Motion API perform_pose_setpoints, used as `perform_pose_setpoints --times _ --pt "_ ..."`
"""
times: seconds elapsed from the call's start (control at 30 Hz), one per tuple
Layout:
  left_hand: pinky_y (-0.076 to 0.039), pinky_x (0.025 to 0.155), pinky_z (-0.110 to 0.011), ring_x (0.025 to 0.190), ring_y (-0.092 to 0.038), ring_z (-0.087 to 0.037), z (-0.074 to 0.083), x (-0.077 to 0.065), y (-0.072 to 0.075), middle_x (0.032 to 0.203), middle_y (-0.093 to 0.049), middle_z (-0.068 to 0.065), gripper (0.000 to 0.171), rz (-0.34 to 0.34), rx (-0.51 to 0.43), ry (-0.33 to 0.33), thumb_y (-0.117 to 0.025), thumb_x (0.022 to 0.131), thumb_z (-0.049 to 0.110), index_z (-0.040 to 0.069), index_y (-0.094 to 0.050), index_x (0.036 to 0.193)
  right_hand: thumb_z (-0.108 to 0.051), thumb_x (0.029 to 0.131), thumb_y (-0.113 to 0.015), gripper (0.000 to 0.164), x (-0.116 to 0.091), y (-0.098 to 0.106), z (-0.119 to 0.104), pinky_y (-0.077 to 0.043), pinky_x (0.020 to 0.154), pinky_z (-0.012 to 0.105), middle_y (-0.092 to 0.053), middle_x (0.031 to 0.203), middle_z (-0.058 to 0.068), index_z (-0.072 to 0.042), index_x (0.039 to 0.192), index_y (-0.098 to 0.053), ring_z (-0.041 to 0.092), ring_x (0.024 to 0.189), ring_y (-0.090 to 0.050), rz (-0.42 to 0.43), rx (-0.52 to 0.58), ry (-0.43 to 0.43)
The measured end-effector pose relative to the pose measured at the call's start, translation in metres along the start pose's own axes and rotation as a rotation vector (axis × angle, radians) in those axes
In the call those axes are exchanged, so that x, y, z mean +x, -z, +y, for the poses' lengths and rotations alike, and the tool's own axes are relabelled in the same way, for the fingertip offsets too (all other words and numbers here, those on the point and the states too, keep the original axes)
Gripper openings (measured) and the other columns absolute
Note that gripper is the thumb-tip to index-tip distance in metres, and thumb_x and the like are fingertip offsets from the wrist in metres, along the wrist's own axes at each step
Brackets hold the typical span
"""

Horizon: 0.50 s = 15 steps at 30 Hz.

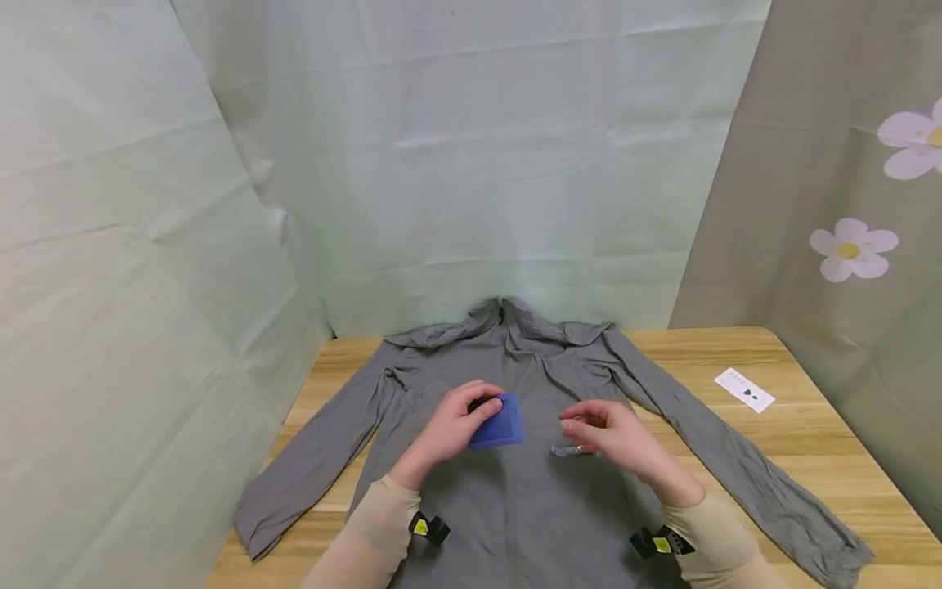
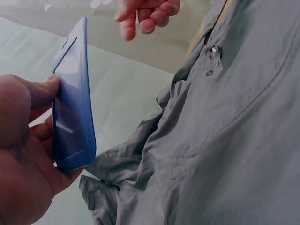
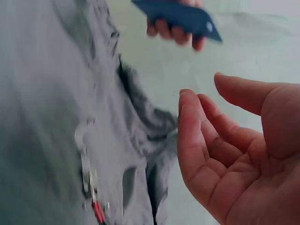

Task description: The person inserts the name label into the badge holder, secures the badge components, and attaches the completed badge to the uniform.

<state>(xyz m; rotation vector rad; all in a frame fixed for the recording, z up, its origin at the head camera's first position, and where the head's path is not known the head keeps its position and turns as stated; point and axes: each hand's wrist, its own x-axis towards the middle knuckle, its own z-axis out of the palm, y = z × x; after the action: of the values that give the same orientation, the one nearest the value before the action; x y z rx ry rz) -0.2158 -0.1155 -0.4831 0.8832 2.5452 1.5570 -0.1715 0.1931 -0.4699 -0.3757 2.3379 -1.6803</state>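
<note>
My left hand (image 1: 454,421) pinches a blue badge holder (image 1: 504,422) between thumb and fingers, raised above a grey long-sleeved garment (image 1: 471,507). In the left wrist view the badge holder (image 2: 75,103) shows a clear window inside a blue frame. To its right hovers my right hand (image 1: 614,433), fingers loosely bent with a gap to the thumb and nothing between them in the right wrist view. Under that hand a small strap clip (image 1: 568,451) lies on the garment; metal and a red bit show on the clip (image 3: 91,176), blurred.
The garment is spread over a wooden table (image 1: 817,450), sleeves reaching out to both sides. A white card (image 1: 745,390) with dark printed marks lies at the right. Pale cloth (image 1: 500,164) hangs behind and at the sides, with flowers printed on the right side.
</note>
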Motion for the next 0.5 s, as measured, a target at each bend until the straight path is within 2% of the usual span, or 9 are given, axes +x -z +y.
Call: perform_pose_setpoints --times 0.17,0.33,0.5 --pt "-0.053 0.090 -0.040 0.101 -0.065 -0.017 0.006 0.004 -0.004 0.119 -0.070 0.003 0.024 0.001 0.013 0.008 -0.063 0.111 0.029 0.018 -0.076 0.128 -0.030 0.106 -0.071 0.045 0.002 -0.014 -0.011 -0.063 0.087 0.040 -0.074 0.118 0.020 0.004 0.136 -0.067 0.036 0.104 -0.074 -0.047 0.059 0.002" --pt "-0.054 0.091 -0.039 0.103 -0.067 -0.016 0.011 0.007 -0.009 0.118 -0.072 0.002 0.023 0.002 0.032 0.006 -0.066 0.110 0.028 0.016 -0.077 0.126 -0.029 0.106 -0.071 0.049 0.005 -0.024 -0.014 -0.063 0.090 0.046 -0.074 0.120 0.019 0.007 0.139 -0.064 0.035 0.107 -0.074 -0.074 0.100 0.011" --pt "-0.055 0.084 -0.035 0.097 -0.066 -0.015 0.013 0.008 -0.015 0.115 -0.072 0.002 0.022 0.015 0.056 -0.019 -0.067 0.109 0.027 0.014 -0.078 0.123 -0.025 0.104 -0.074 0.044 0.009 -0.033 -0.013 -0.064 0.085 0.042 -0.076 0.112 0.016 0.009 0.133 -0.067 0.030 0.099 -0.075 -0.062 0.095 0.035"
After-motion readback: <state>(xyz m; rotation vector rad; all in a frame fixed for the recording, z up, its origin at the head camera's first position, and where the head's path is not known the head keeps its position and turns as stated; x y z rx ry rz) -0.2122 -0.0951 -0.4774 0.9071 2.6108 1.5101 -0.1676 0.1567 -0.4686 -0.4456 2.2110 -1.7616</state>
